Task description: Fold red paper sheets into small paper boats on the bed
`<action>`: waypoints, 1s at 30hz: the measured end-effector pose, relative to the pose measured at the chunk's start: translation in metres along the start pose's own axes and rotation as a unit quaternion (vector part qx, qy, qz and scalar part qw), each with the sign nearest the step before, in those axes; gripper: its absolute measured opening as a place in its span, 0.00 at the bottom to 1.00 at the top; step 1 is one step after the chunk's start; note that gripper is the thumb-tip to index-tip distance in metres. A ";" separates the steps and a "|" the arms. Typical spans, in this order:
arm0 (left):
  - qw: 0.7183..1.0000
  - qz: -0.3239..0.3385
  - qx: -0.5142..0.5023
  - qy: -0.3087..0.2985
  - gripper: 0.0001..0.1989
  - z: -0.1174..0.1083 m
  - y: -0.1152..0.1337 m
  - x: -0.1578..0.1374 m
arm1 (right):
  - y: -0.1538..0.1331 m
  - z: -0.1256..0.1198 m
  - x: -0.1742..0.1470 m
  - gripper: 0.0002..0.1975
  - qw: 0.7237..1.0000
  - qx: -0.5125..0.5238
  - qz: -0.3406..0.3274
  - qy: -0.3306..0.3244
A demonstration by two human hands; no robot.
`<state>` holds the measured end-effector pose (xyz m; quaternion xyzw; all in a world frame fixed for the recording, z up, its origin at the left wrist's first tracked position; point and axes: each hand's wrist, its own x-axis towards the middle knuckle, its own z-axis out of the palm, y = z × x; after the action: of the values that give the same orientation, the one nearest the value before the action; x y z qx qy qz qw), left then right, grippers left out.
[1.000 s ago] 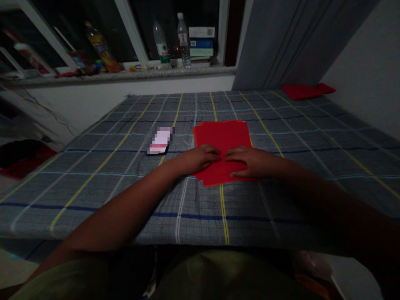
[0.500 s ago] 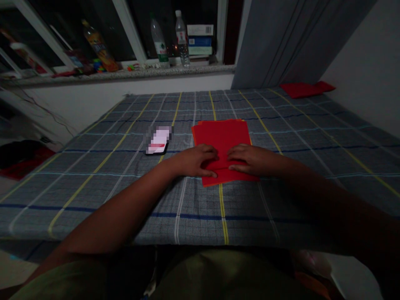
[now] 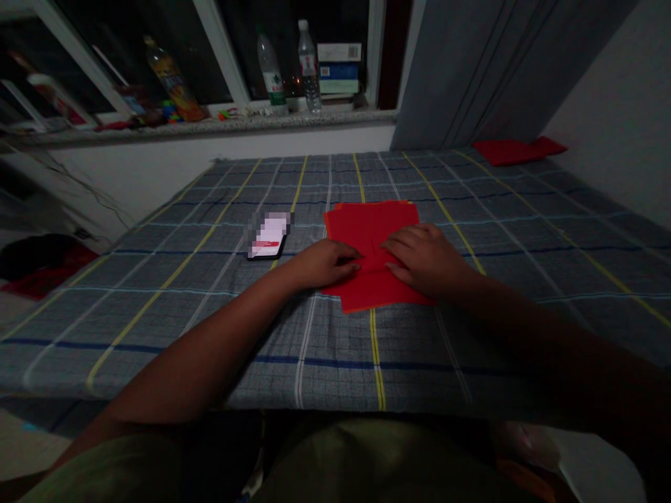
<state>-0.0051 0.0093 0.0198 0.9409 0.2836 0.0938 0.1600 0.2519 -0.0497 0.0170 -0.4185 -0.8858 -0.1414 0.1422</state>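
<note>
A stack of red paper sheets (image 3: pixel 372 218), with orange showing at some edges, lies on the checked cloth. My left hand (image 3: pixel 329 264) grips the top sheet from its left side, thumb and fingers close together. On the opposite side my right hand (image 3: pixel 427 257) is bent over the same sheet, its thumb below the fingers. Between the two hands a crease or raised edge runs across the paper. The fingertips partly cover that edge, so how far the sheet is folded cannot be made out.
A phone (image 3: pixel 270 236) with a lit, partly blurred screen lies left of the paper. Another red item (image 3: pixel 516 150) rests at the far right corner. Bottles (image 3: pixel 310 70) and stacked boxes (image 3: pixel 338 70) stand on the windowsill (image 3: pixel 361 117). A grey curtain (image 3: pixel 451 77) hangs behind.
My right hand has arched up, with its knuckles higher over the paper. My left thumb has shifted up, closer to its fingers. The view has moved slightly.
</note>
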 end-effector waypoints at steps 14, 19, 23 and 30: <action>0.997 0.003 0.014 0.074 0.12 0.015 -0.015 0.008 | -0.009 0.016 0.002 0.17 0.994 0.060 0.000 -0.095; 0.995 0.016 0.053 0.080 0.13 0.017 -0.018 0.009 | -0.009 0.021 0.001 0.19 0.989 0.090 0.014 -0.121; 0.989 0.032 0.129 0.060 0.14 0.016 -0.008 0.010 | -0.009 0.022 0.001 0.23 0.987 0.101 0.007 -0.124; 0.983 0.042 0.180 0.007 0.19 0.020 0.013 0.007 | -0.008 0.032 -0.003 0.30 0.989 0.086 0.029 -0.121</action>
<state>0.0121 -0.0018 0.0067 0.9646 0.2574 0.0543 -0.0177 0.2435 -0.0446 -0.0145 -0.4440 -0.8930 -0.0087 0.0737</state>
